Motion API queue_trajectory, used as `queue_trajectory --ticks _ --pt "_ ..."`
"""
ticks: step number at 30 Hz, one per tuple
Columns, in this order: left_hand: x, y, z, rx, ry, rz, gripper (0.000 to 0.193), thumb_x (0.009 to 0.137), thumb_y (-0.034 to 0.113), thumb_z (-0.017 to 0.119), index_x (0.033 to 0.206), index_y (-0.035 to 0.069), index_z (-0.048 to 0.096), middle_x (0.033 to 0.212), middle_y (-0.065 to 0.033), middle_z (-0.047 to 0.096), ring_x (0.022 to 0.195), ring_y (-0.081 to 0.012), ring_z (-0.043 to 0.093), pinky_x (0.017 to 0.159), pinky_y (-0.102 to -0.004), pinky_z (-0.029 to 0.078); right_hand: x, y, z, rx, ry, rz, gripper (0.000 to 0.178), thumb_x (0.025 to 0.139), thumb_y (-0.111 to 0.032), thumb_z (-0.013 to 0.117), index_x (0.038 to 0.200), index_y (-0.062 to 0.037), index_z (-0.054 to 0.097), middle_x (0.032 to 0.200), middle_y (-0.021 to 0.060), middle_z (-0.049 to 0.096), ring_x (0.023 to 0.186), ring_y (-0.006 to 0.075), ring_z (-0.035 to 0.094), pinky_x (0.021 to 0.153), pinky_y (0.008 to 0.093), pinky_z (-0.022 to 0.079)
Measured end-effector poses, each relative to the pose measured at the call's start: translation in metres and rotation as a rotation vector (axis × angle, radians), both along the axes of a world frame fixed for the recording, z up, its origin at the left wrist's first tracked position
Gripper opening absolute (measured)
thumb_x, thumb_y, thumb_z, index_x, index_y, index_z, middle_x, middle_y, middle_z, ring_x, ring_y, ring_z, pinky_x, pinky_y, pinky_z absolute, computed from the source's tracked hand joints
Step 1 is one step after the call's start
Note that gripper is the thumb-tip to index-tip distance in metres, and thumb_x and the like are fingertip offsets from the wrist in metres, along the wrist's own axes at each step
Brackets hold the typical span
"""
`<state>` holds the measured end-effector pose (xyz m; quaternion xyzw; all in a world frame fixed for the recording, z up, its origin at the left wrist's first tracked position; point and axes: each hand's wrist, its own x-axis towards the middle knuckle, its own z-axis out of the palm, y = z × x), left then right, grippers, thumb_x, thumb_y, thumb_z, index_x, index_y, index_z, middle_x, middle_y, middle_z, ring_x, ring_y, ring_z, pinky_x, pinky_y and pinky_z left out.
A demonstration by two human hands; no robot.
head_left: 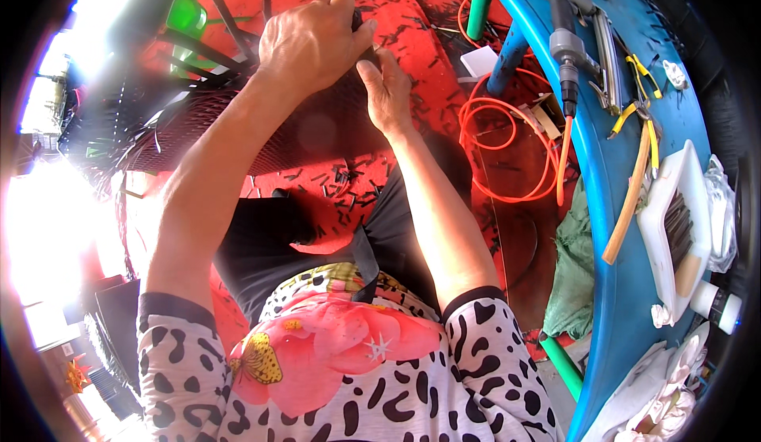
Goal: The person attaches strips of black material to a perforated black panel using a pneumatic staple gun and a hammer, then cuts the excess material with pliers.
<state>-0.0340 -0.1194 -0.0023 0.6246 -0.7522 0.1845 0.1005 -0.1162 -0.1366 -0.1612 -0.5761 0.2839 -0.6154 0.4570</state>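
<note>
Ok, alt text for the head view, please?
A person's left hand and right hand close together by a dark mesh piece, over a red floor strewn with dark scraps; a blue table bearing tools stands at right.

Blue table, at right: top bears a grey-and-black power tool with an orange hose at its lower end, yellow-handled pliers, 1 wooden handle, 1 white tray, a clear plastic bag, 1 white bottle and crumpled whitish cloth. Red floor: littered with short black scraps; orange hose coils lie near the table. Contact under the green sack cannot be determined.
</note>
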Motion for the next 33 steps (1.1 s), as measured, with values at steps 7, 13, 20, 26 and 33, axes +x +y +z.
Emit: queue_trajectory --ticks 7,13,20,26,33 --pt "0.013 0.005 0.007 0.066 0.084 -0.132 0.034 0.082 0.033 0.063 0.091 0.003 0.051 0.072 -0.0182 0.06 0.067 -0.0373 0.06 0.058 -0.0453 0.047 0.004 -0.001 -0.005 -0.018 -0.008 -0.013 0.048 0.091 -0.042 0.054 0.112 0.0002 0.052 0.09 0.0154 0.061 0.081 0.0251 0.061 0.071 0.0325 0.047" --pt "0.038 0.028 0.013 0.086 -0.041 -0.15 0.047 0.077 0.032 0.068 0.113 0.007 0.05 0.095 -0.0144 0.06 0.081 -0.0333 0.06 0.069 -0.0433 0.047 -0.005 -0.001 -0.004 0.037 -0.057 0.129 0.041 0.091 -0.035 0.057 0.113 -0.0006 0.053 0.089 0.0092 0.062 0.083 0.0138 0.057 0.074 0.0296 0.045" --pt "0.063 0.029 0.016 0.188 0.14 -0.156 0.037 0.079 0.028 0.066 0.105 0.004 0.054 0.085 -0.0176 0.06 0.079 -0.0376 0.058 0.068 -0.0433 0.045 -0.037 -0.033 0.035 0.06 -0.152 0.379 0.048 0.09 -0.036 0.056 0.117 0.0037 0.053 0.11 0.0062 0.059 0.102 0.0129 0.053 0.092 0.0268 0.038" --pt "0.087 0.034 0.032 0.279 0.234 -0.171 0.033 0.08 0.026 0.064 0.103 0.003 0.056 0.088 -0.0168 0.061 0.082 -0.036 0.06 0.069 -0.043 0.047 -0.018 -0.035 0.064 -0.02 0.148 0.369 0.029 0.095 -0.022 0.046 0.107 0.0014 0.059 0.097 0.0016 0.061 0.091 0.0103 0.052 0.083 0.0248 0.04" --pt "0.057 0.032 0.025 0.484 0.276 -0.05 0.04 0.078 0.043 0.061 0.102 0.011 0.061 0.089 -0.014 0.066 0.087 -0.0332 0.064 0.075 -0.0436 0.051 -0.042 -0.039 0.07 -0.313 0.817 0.246 0.025 0.087 -0.012 0.047 0.104 -0.0052 0.063 0.1 0.0153 0.061 0.091 0.0317 0.057 0.076 0.0393 0.043"
